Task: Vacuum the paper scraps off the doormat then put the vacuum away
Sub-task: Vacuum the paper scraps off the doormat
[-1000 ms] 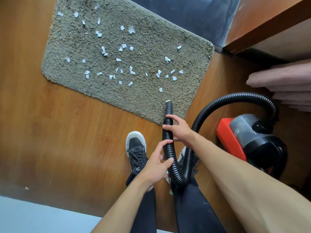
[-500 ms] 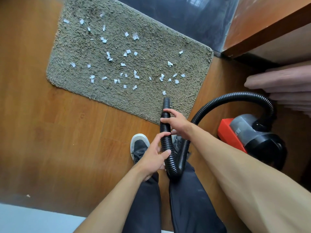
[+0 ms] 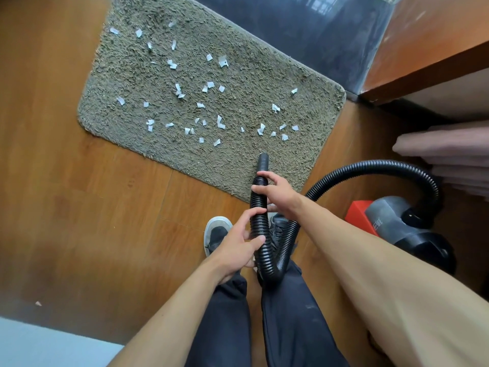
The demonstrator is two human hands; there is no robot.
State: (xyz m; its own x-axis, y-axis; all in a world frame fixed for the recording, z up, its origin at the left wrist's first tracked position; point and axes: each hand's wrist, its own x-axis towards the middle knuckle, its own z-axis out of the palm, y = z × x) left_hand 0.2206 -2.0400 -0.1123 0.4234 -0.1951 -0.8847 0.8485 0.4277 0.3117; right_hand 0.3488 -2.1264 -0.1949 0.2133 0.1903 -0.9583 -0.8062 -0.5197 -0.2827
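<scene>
Head view: vacuuming looks barely begun. The right hand (image 3: pixel 277 190) grips the black ribbed plastic hose (image 3: pixel 260 242) just behind its smooth nozzle (image 3: pixel 263 161); the left hand (image 3: pixel 235 247) clasps it lower down. The nozzle is at the near edge of the shaggy grey-green doormat (image 3: pixel 251 75), with white paper scraps (image 3: pixel 220 122) scattered beyond, so the next move is a sweep forward. The red-and-grey canister vacuum (image 3: pixel 391 218) stands at right; its contents are hidden.

head view | single, wide-angle | faces steeply down over the person's legs (image 3: pixel 288 319) | doormat (image 3: pixel 304 83) ahead, upper frame
</scene>
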